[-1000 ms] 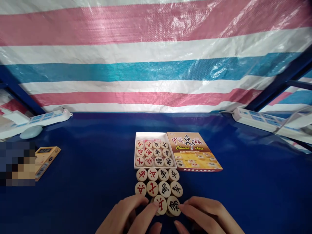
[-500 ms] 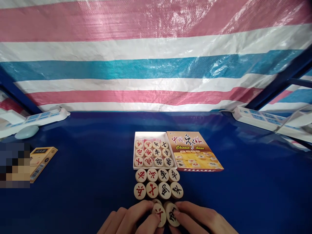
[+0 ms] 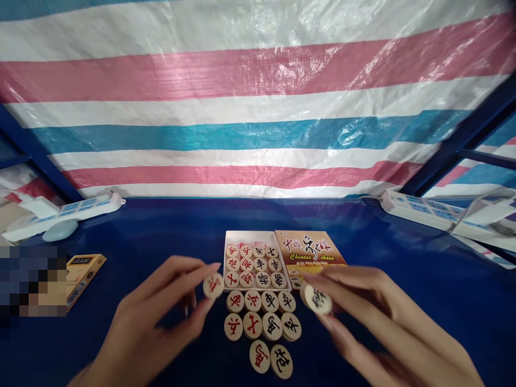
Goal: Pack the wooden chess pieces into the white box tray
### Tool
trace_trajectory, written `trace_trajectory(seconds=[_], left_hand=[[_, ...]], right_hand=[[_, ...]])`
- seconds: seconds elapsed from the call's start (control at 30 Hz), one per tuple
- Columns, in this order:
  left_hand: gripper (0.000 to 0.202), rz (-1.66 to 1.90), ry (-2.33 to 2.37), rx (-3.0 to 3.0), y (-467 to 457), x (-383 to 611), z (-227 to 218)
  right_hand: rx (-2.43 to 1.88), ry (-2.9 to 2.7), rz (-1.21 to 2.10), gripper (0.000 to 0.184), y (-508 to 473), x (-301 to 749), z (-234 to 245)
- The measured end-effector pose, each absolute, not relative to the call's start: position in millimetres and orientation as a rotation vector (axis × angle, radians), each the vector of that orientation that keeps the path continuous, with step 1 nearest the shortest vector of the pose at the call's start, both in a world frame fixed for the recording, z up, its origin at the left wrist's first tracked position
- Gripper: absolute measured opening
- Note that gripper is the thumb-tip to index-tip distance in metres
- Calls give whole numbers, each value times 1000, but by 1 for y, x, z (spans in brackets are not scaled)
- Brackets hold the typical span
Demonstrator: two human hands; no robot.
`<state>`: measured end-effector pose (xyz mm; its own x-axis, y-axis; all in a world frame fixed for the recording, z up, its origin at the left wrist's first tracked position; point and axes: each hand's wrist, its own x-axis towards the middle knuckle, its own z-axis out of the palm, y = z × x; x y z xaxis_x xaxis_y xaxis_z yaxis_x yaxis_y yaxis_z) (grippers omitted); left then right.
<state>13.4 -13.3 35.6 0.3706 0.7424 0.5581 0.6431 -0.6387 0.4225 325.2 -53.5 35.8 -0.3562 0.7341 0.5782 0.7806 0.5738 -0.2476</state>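
My left hand (image 3: 161, 312) pinches a round wooden chess piece with a red character (image 3: 213, 285) between thumb and fingers, raised left of the open box. In my right hand (image 3: 374, 312) is a piece with a black character (image 3: 318, 299), held over the near edge of the box lid (image 3: 306, 244). The white box (image 3: 287, 269) contains several rows of pieces, red on the left and black on the right. Nearer me stand more pieces (image 3: 252, 326) in two rows, some apparently stacked. Closest are one red horse piece (image 3: 259, 356) and one black piece (image 3: 281, 361).
Power strips lie at the back left (image 3: 64, 215) and back right (image 3: 419, 209) of the blue table (image 3: 181, 231). A grey-blue mouse-shaped object (image 3: 60, 230) and a tan card box (image 3: 86, 279) are on the left. A striped tarp (image 3: 258, 134) hangs behind.
Both hands have lifted a piece each from the nearest pair and moved apart, left hand to the left, right hand to the right. Two pieces beneath are uncovered. The view has tilted slightly upward.
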Motion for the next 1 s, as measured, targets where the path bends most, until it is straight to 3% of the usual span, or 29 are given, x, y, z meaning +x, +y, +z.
trace_trajectory(seconds=[0.17, 0.27, 0.43, 0.67, 1.0], left_hand=[[27, 907, 973, 2427, 45, 31, 49], [23, 1065, 962, 2394, 55, 45, 39], [28, 1270, 1088, 2316, 48, 43, 20], [31, 1380, 1108, 2240, 42, 40, 15], [30, 1264, 1147, 2223, 53, 34, 11]], right_hand=[[-1087, -2319, 4, 36, 8, 309, 63], [-1066, -2340, -19, 31, 25, 304, 51], [-939, -2266, -267, 39, 24, 322, 30], [-997, -2046, -447, 32, 37, 343, 33], [-932, -2218, -382, 43, 43, 344, 26]])
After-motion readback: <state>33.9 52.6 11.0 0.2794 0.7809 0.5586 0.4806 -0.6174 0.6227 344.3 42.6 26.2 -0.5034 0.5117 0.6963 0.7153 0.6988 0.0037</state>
